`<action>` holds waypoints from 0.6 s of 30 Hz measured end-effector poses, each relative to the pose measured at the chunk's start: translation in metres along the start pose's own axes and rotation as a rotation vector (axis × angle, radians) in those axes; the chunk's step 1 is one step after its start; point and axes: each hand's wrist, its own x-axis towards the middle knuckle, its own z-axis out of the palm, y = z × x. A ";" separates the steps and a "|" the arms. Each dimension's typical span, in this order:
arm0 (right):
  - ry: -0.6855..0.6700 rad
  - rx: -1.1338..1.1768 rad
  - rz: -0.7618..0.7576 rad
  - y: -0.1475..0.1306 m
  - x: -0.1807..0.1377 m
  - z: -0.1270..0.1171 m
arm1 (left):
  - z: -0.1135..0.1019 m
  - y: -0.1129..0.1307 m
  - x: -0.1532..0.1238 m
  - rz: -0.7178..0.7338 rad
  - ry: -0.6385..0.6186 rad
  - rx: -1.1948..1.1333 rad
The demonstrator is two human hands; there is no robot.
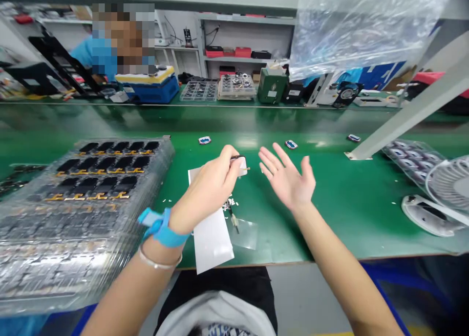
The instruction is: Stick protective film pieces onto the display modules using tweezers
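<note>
My left hand (pixel 216 179), with a blue band and a bangle at the wrist, is closed on a small display module (pixel 242 166). A pale face, a dark edge and a gold-coloured tab show past the fingers. To its right my right hand (pixel 289 182) is raised with the palm showing, fingers spread and nothing in it. Below the left hand lies a white sheet (pixel 212 243). Beside the sheet are a thin dark tool with a pale end (pixel 234 221), small white scraps (pixel 230 202) and a clear film (pixel 247 234).
At left, stacked clear trays (pixel 146 199) hold several black display modules with gold flex cables. Small blue-faced parts (pixel 291 144) lie farther back on the green table (pixel 337 199). On the right stand a slanted post (pixel 403 109), a tray of round parts (pixel 414 157) and a white fan (pixel 452 184).
</note>
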 end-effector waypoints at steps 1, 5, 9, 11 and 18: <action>0.063 0.185 0.038 -0.004 0.000 -0.005 | 0.006 -0.002 0.008 -0.018 -0.047 -0.145; 0.231 0.724 0.153 -0.012 -0.001 -0.014 | 0.044 -0.010 0.030 -0.147 -0.214 -0.517; 0.240 0.774 0.162 -0.014 -0.002 -0.013 | 0.074 -0.010 0.038 -0.172 -0.090 -0.651; 0.226 0.777 0.182 -0.013 -0.003 -0.013 | 0.077 -0.009 0.040 -0.185 -0.068 -0.732; 0.232 0.747 0.243 -0.003 0.000 -0.021 | 0.052 -0.018 0.042 -0.270 -0.152 -0.819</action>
